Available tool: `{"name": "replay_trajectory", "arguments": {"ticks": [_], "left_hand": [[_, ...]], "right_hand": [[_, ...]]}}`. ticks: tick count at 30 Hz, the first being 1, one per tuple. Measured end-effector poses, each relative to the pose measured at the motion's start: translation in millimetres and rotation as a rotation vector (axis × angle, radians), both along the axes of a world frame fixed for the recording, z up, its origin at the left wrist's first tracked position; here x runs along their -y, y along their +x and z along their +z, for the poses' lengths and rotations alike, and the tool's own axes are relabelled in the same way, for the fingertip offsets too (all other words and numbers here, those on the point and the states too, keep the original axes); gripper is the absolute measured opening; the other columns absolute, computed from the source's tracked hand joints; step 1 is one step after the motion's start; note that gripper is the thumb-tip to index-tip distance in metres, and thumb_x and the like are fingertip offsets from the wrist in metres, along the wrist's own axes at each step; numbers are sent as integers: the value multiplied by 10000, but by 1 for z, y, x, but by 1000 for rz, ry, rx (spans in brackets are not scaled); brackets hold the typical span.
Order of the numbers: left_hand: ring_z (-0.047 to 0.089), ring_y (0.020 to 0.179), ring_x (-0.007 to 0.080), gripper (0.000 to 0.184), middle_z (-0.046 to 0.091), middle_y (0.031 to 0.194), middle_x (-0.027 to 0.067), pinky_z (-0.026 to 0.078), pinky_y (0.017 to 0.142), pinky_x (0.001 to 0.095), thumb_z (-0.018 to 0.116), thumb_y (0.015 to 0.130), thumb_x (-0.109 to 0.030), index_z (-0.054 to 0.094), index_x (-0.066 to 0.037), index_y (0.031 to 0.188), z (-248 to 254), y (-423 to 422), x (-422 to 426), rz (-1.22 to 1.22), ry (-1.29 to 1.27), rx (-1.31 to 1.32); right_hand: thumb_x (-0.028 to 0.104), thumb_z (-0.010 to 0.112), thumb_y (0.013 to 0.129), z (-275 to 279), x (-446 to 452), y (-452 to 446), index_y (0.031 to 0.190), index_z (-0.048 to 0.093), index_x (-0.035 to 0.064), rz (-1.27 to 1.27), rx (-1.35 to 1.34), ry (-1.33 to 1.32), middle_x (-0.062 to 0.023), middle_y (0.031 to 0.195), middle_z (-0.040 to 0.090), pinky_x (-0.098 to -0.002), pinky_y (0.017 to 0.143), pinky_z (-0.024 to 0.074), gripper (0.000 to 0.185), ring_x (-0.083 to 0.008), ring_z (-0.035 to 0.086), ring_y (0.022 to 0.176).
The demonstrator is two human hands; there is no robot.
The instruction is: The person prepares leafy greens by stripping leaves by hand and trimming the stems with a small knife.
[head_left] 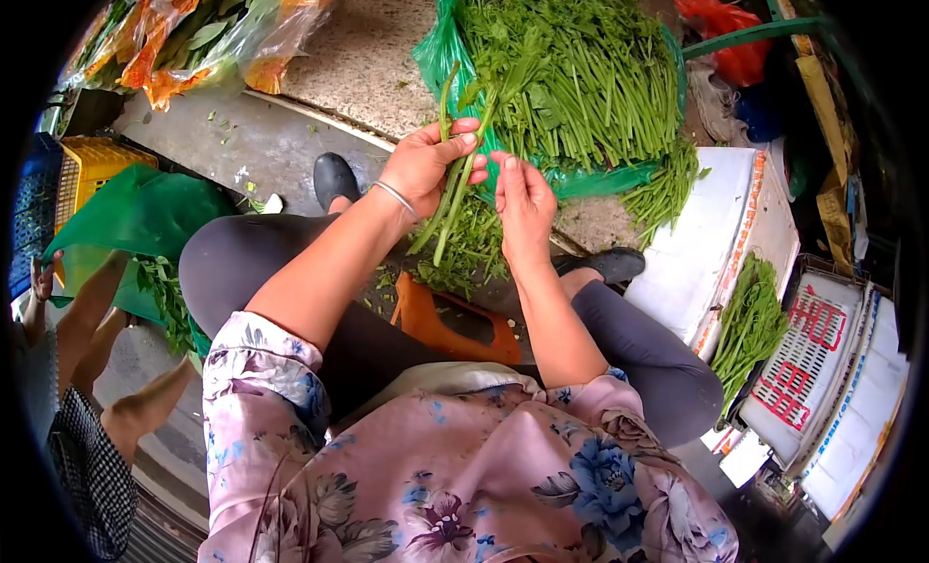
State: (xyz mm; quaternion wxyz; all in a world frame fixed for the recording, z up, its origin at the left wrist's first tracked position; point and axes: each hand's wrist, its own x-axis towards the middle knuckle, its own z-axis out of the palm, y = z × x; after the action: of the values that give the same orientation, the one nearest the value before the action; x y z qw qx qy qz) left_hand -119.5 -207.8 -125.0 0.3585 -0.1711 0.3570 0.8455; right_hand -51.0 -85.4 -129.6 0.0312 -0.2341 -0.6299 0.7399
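My left hand (pixel 426 166), with a bangle at its wrist, is closed around a few long leafy green stems (pixel 448 215). Their leafy tops point away from me and the cut ends hang toward my lap. Just to the right, my right hand (pixel 525 203) is apart from the stems, thumb and fingers drawn together; whether anything small is between them is hidden. Beyond both hands, a big heap of the same greens (pixel 571 79) lies on a green plastic bag (pixel 610 183). Loose leaves and trimmings (pixel 469 253) are piled on the ground below my hands.
An orange plastic stool (pixel 450 321) stands between my legs. To the right are a white foam box (pixel 692 239), a bundle of greens (pixel 753 321) and a crate (pixel 803 360). At left, another person's arm (pixel 145 408) is near a green bag (pixel 145 215) and a yellow crate (pixel 92 181).
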Motion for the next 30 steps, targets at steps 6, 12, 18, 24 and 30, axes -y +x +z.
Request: {"name": "replay_trajectory", "arguments": {"ticks": [6, 12, 18, 24, 30], "left_hand": [[581, 691, 166, 161, 569, 857, 57, 534, 627, 294, 531, 822, -26, 548, -21, 982, -6, 2, 5, -22, -107, -19], [581, 669, 157, 163, 568, 832, 46, 527, 606, 283, 534, 819, -26, 547, -9, 980, -9, 3, 4, -40, -169, -72], [570, 649, 133, 193, 573, 830, 43, 498, 566, 247, 538, 815, -28, 549, -15, 1007, -13, 3, 2, -74, -290, -81], [539, 634, 115, 183, 572, 858, 50, 443, 525, 229, 539, 818, -44, 555, -37, 1000, -11, 3, 2, -98, -276, -20], [521, 641, 106, 201, 556, 897, 63, 436, 529, 223, 565, 812, -67, 513, -48, 1005, -11, -2, 5, -106, -191, -21]], "right_hand": [[242, 511, 873, 2, -6, -38, 1216, 439, 3, 108, -177, 146, 39, 637, 422, -160, 490, 300, 424, -32, 362, 558], [298, 548, 845, -18, -1, -45, 1206, 446, -10, 44, -89, 54, 25, 687, 472, -187, 530, 339, 485, -49, 400, 599], [256, 533, 860, -37, 0, -44, 1181, 474, -12, -33, -95, 105, -60, 883, 599, -209, 692, 411, 422, -85, 502, 749], [224, 507, 877, -30, -20, -44, 1190, 470, -2, -304, -176, 3, 38, 760, 537, -166, 548, 344, 388, -23, 399, 613], [211, 486, 886, -76, -60, 3, 1238, 425, 31, -364, 151, 43, -13, 830, 541, -205, 597, 361, 400, -63, 443, 664]]}}
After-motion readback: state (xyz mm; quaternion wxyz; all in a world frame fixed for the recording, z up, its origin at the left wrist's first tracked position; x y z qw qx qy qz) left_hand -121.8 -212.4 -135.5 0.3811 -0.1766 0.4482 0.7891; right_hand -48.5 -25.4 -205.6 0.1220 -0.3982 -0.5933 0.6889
